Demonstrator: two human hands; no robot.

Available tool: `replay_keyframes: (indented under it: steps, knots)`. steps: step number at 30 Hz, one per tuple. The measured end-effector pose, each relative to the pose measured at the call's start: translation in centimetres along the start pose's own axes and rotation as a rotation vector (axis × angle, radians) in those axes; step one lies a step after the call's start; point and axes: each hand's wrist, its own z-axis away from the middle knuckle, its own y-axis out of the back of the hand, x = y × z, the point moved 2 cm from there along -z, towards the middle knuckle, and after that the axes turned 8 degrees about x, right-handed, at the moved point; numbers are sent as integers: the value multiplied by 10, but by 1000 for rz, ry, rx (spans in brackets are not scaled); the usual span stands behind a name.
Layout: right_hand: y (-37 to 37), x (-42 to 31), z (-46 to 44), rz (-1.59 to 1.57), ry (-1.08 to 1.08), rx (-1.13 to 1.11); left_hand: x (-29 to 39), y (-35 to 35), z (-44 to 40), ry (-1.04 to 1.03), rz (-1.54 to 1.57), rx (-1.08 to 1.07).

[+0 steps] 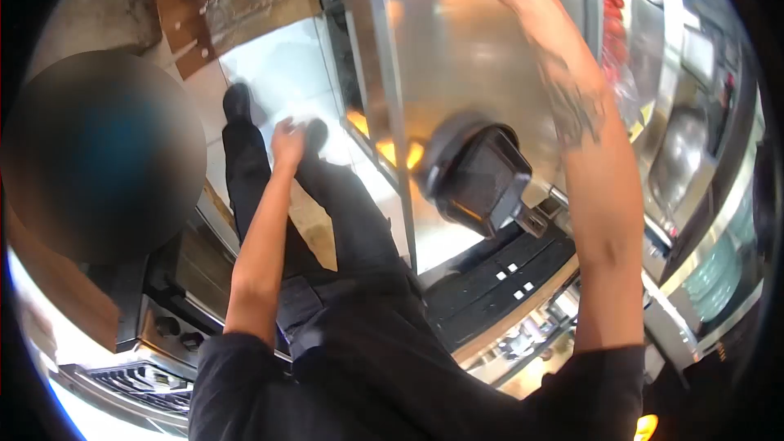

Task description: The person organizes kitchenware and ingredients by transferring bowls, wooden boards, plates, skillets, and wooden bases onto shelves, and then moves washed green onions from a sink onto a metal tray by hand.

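My left hand (pixel 287 144) hangs low over the white floor tiles (pixel 282 61), its fingers loosely apart with nothing visible in them. My right arm stretches across the steel counter (pixel 465 57) to the top edge, and the hand itself is out of the frame. Left of that forearm, dark pans (pixel 482 175) with a squarish black one on top are stacked on the counter, not touched by either hand. Below them lies a black slatted board (pixel 498 273).
A stove grate (pixel 147 384) is at the lower left, near dark equipment with knobs (pixel 167 326). A large blurred round shape (pixel 106 155) covers the left. To the right are a metal bowl (pixel 682 155), red items in plastic (pixel 614 20) and stacked greenish dishes (pixel 714 282).
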Motion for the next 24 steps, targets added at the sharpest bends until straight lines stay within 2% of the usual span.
replay_keyframes:
  steps: [1, 2, 4, 5, 6, 7, 8, 9, 10, 12, 13, 14, 15, 16, 17, 19, 20, 21, 22, 23, 24]
  knots:
    - [34, 2, 33, -147, -51, -80, 11, 34, 17, -5, 146, -54]
    - [61, 21, 79, -70, -65, -117, 31, 65, 43, -51, 201, -43]
    - [116, 59, 173, 86, -82, -196, 70, 113, 112, 119, 341, -236]
    - [142, 124, 281, 169, -259, -460, 82, 139, 144, 171, 356, -302]
    - [144, 101, 306, 233, -317, -702, 88, 145, 166, 168, 353, -376]
    - [125, 152, 364, 242, -277, -767, 98, 148, 187, 140, 289, -483]
    - [110, 147, 387, 15, -513, -752, 101, 139, 205, 155, 250, -559]
    - [99, 141, 397, -45, -473, -536, 108, 130, 224, 134, 219, -666]
    - [93, 141, 401, -52, -455, -537, 118, 120, 239, 150, 184, -797]
    - [91, 139, 407, 46, -502, -317, 120, 87, 269, -74, -50, -929]
    - [99, 127, 411, 72, -486, -223, 150, 91, 293, -151, -129, -992]
    - [109, 108, 408, 62, -473, -221, 167, 88, 313, -253, -128, -1054]
    - [122, 87, 406, 55, -522, -209, 187, 86, 331, -184, -87, -1184]
    - [131, 68, 413, 47, -582, -197, 201, 88, 353, -23, 20, -1215]
    - [133, 50, 422, 38, -582, -197, 213, 82, 365, -50, -29, -1378]
    - [136, 21, 431, 123, -630, -48, 232, 85, 400, -108, 172, -1308]
    - [132, 13, 437, 141, -660, -52, 258, 100, 408, -115, 272, -1356]
    - [125, -3, 445, 22, -666, -3, 273, 109, 419, -21, 362, -1268]
    - [112, -23, 450, -94, -848, 10, 284, 120, 428, 79, 452, -1178]
    - [98, -51, 449, -144, -860, 44, 298, 136, 427, 90, 464, -1161]
    - [80, -79, 443, -216, -751, 110, 313, 150, 423, 203, 561, -1102]
